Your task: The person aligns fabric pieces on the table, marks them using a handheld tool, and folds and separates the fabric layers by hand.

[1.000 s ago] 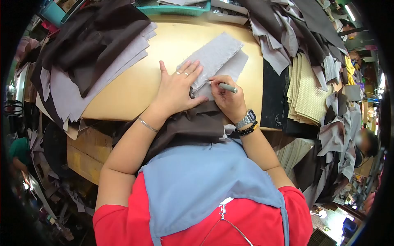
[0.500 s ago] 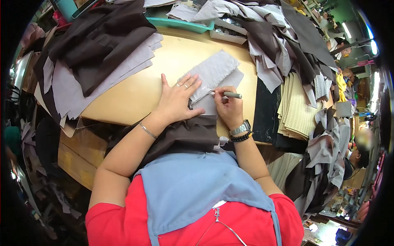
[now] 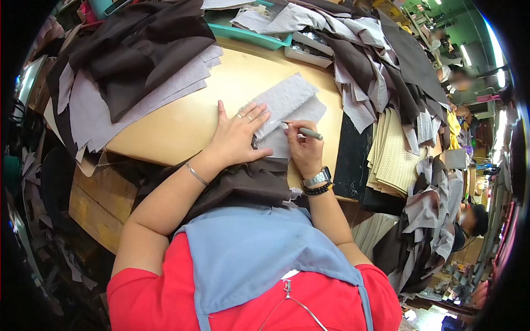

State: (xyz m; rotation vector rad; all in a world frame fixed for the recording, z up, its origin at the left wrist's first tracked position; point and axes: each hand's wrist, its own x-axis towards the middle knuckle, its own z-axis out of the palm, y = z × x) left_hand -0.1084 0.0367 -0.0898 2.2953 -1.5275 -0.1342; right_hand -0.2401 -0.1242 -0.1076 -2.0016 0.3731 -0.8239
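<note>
A strip of pale grey fabric (image 3: pixel 290 94) lies folded or layered over another grey piece (image 3: pixel 309 111) on the tan work board (image 3: pixel 182 129). My left hand (image 3: pixel 237 134) rests flat on the strip's left end, thumb and fingers spread. Pinched in my right hand (image 3: pixel 305 151) is a grey-green pen (image 3: pixel 311 133), its tip touching the fabric near the strip's lower edge. Dark brown material (image 3: pixel 248 182) hangs from the near edge of the board, under my left wrist.
Dark brown and grey sheets (image 3: pixel 132 60) are heaped at the left. A teal tray (image 3: pixel 248 37) and a white box (image 3: pixel 309 49) stand at the back. Woven cream sheets (image 3: pixel 395 154) and more draped fabric (image 3: pixel 386 71) lie at the right. Other people are in the right background.
The view has shifted slightly. My right hand has tilted a little with the pen, its tip now nearer my left fingers. My left hand stays pressed on the fabric.
</note>
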